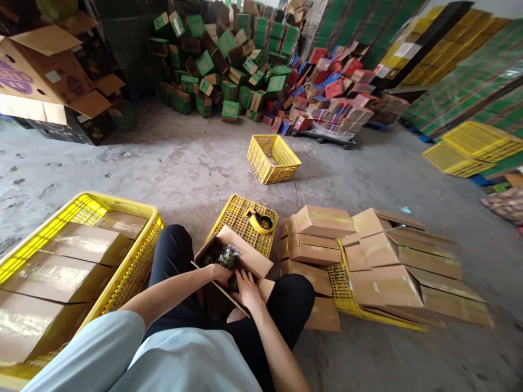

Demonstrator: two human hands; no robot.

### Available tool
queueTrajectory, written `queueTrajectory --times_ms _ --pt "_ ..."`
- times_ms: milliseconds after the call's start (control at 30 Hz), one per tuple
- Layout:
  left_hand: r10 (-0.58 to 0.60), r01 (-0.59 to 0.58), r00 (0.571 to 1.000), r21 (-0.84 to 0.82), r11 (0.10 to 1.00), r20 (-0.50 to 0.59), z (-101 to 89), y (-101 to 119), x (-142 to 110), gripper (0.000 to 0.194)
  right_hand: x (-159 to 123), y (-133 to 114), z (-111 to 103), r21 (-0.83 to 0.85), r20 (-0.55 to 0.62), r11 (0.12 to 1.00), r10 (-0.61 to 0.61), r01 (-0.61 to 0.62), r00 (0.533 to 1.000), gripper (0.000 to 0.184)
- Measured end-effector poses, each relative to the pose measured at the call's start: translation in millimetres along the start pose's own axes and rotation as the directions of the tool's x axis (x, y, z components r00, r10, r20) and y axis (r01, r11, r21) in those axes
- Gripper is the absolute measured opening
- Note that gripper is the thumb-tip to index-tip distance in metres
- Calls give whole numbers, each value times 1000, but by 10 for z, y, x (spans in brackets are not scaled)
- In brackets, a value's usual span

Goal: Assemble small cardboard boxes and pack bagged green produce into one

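Note:
An open cardboard box rests tilted between my knees, against the front of an upturned yellow crate. Inside it lie dark green items, with a crumpled clear plastic wrapping on top; their exact kind is unclear. My left hand reaches into the box, its fingers curled down among the green items and partly hidden. Beside it, my right hand lies with fingers stretched out over the contents near the box's right side. A yellow tape dispenser sits on the upturned crate beyond the box.
On the left stands a large yellow crate holding several taped cartons. Stacked cartons and flaps-up boxes are at my right. A small yellow crate stands ahead, before heaps of green boxes and red boxes.

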State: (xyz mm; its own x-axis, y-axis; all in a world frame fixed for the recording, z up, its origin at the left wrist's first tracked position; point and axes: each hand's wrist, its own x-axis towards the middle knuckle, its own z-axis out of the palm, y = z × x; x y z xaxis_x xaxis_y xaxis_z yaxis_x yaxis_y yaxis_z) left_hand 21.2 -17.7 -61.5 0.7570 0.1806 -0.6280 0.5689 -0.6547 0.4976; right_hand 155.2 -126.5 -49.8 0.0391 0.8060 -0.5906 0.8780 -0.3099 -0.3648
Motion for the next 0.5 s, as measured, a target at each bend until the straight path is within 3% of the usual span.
queueTrajectory --times_ms 100,300,500 --pt "-52 50 997 32 998 63 -15 -10 -2 34 112 -64 99 -78 14 995 63 -62 998 96" --pt "-79 74 991 46 996 107 8 -59 -37 34 209 -35 139 -142 29 989 53 -48 998 86" --pt "-63 62 997 3 998 48 48 -78 -54 35 114 -118 308 -211 -53 974 67 -77 996 75"
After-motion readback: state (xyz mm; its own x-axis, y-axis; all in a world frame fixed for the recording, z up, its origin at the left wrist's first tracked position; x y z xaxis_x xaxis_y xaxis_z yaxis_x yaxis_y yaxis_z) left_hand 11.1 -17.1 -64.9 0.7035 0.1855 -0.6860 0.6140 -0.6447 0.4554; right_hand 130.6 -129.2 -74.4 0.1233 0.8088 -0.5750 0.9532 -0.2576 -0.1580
